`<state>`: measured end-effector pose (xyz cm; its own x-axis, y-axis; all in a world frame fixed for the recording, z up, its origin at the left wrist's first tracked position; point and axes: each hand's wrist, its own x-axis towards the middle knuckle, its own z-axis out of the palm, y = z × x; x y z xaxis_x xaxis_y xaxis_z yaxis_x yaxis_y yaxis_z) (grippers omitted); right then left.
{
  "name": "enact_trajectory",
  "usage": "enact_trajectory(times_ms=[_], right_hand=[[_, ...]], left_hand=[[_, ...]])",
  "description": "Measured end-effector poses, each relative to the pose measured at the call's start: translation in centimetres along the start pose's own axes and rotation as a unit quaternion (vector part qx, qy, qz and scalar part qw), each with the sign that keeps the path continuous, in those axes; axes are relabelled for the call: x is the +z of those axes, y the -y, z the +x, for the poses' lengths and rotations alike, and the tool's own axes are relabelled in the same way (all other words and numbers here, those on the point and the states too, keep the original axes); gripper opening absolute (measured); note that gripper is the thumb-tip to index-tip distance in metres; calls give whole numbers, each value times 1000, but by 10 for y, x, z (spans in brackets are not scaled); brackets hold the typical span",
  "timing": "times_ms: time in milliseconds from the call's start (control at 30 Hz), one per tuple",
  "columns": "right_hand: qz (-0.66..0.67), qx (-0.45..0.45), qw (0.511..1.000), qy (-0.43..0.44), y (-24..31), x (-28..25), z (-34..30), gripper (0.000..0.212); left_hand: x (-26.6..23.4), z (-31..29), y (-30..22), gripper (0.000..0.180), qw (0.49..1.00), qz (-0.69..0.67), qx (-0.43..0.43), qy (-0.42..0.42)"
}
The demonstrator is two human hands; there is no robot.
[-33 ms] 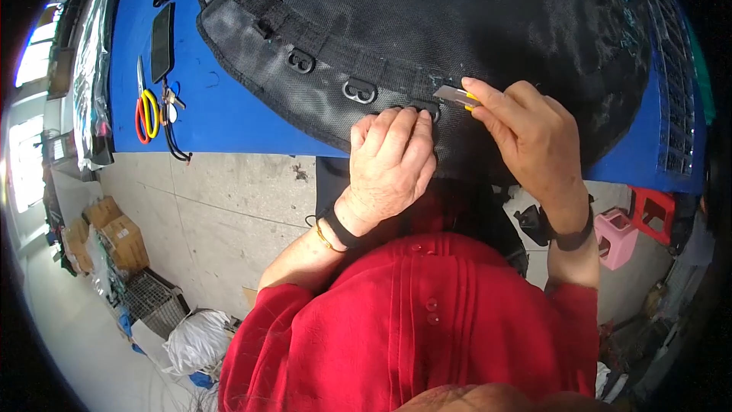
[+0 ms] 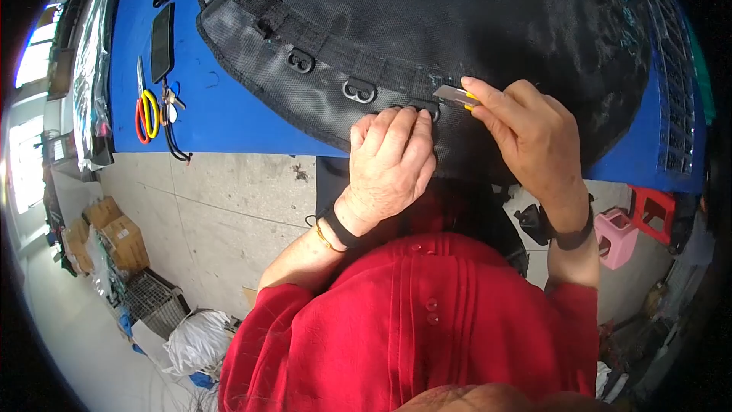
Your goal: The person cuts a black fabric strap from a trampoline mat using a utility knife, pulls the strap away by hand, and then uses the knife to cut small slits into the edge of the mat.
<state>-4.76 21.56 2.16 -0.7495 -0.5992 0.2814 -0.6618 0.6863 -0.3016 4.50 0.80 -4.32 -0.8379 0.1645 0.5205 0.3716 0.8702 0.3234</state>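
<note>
A black trampoline mat [image 2: 335, 23] lies over the near edge of the blue table, with a woven strap [image 2: 366, 61] sewn along its curve. Black buckle rings [image 2: 358, 91] hang off that strap in a row. My left hand [image 2: 393, 156] is closed, its fingertips on one buckle ring [image 2: 427, 109] at the mat's near edge; the thumb's hold is partly hidden. In my closed right hand [image 2: 534, 130] is a utility knife [image 2: 456, 96] with a yellow body. Its blade points left, at the strap by small teal thread ends; whether it touches them I cannot tell.
Scissors [image 2: 147, 111] with red and yellow handles lie on the blue table [image 2: 221, 118] at left, beside a phone-like dark case [image 2: 162, 42] and keys [image 2: 174, 101]. Pink [image 2: 616, 236] and red stools [image 2: 652, 210] stand at lower right. Cardboard boxes [image 2: 122, 240] sit on the floor at left.
</note>
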Motion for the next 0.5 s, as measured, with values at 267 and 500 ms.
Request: enact_trajectory(times_ms=[267, 500], right_hand=[[12, -3, 1000, -7, -3, 0, -2, 34], [21, -2, 1000, 2, -4, -4, -2, 33]], left_hand=[[0, 0, 1, 50, 1000, -6, 4, 0], [-1, 1, 0, 49, 1000, -9, 1, 5]])
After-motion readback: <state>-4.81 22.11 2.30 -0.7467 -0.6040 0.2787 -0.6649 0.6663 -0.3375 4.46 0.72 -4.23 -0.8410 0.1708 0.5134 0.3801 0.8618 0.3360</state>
